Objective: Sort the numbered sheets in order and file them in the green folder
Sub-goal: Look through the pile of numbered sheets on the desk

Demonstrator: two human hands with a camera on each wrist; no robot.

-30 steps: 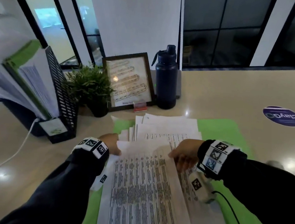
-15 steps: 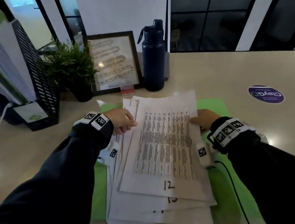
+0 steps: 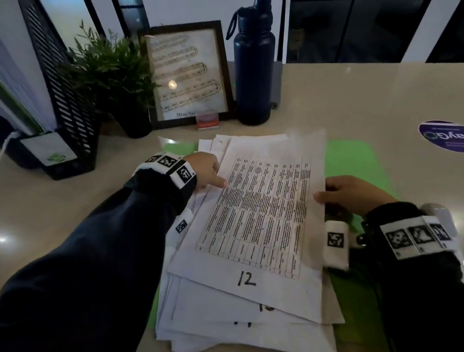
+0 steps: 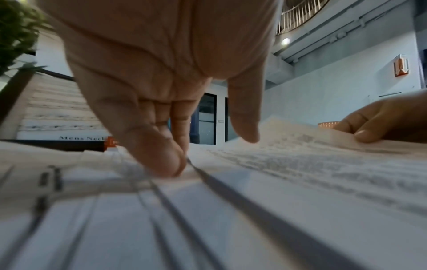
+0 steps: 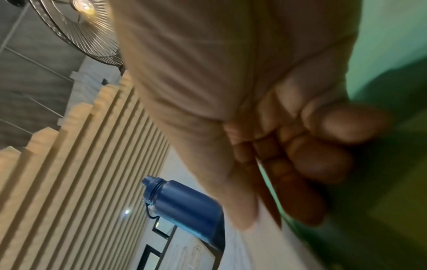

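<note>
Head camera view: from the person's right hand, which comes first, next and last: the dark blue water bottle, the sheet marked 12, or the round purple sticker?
From the right hand:
1. White printed sheet marked 12, held at its right edge by that hand.
2. Round purple sticker, on the beige table, farther off to the right.
3. Dark blue metal water bottle, upright at the back left.
The last two are close.

The paper pile (image 3: 242, 303) is taking up the middle of the desk (image 3: 372, 98) near its front edge. The bottle (image 3: 253, 62), picture frame (image 3: 186, 73), plant (image 3: 111, 72) and black rack (image 3: 64, 91) are blocking the back and left. The right side is lying open, with only a flat sticker (image 3: 451, 136).
</note>
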